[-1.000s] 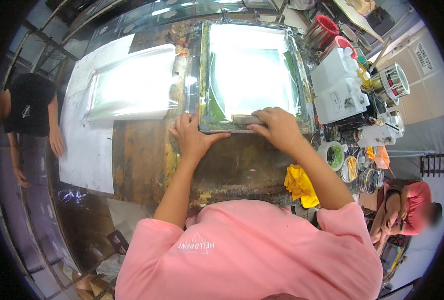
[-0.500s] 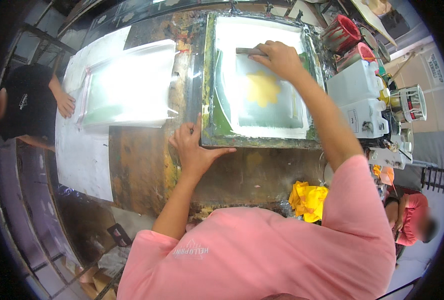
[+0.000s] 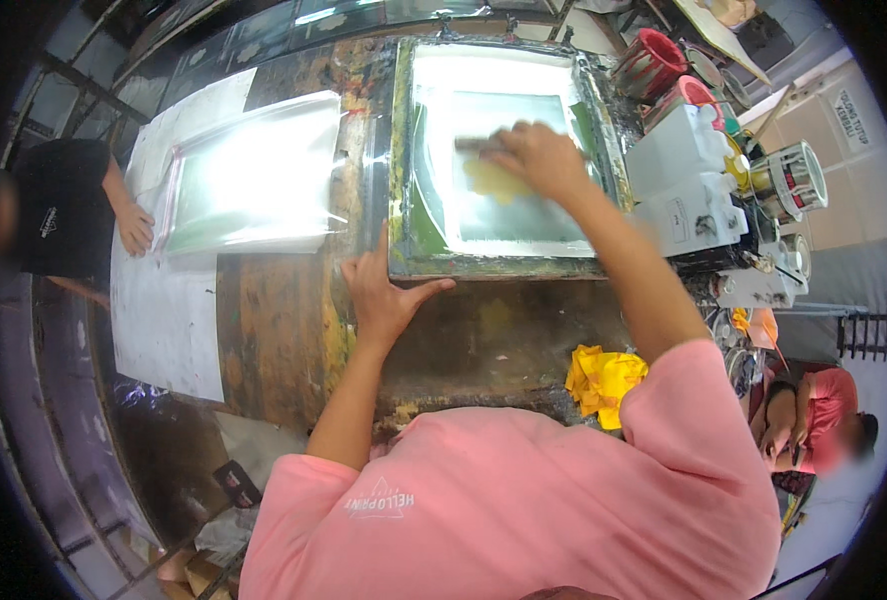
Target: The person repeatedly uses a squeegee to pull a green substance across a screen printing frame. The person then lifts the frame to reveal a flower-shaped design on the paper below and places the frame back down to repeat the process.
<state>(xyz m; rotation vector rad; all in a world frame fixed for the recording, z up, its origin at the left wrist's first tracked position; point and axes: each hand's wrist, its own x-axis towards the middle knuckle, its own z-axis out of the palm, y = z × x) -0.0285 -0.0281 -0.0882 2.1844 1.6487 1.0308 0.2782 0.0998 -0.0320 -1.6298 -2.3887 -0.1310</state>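
Note:
A printing screen (image 3: 401, 200) with a worn, ink-stained frame lies on the bench before me. My right hand (image 3: 539, 158) is closed on a flat squeegee (image 3: 472, 145) and presses it against the mesh; hand and squeegee are slightly blurred. Just below the squeegee, a yellow flower shape (image 3: 499, 182) shows through, partly covered by the hand. My left hand (image 3: 379, 295) rests at the frame's near left corner, its forefinger along the left side and its thumb stretched along the front edge. Green areas (image 3: 589, 130) border the pale middle of the mesh.
Left of the screen, a clear plastic sheet (image 3: 254, 180) lies over white paper (image 3: 164, 330), where a co-worker's hand (image 3: 136, 230) rests. Paint-streaked buckets (image 3: 650, 62) and white jugs (image 3: 679, 160) crowd the right side. A crumpled yellow cloth (image 3: 604, 385) sits at the bench's near edge.
My right hand has drawn the squeegee toward me across the mesh, from above the yellow flower shape onto its upper part. The left hand keeps its place at the corner. The view has shifted slightly.

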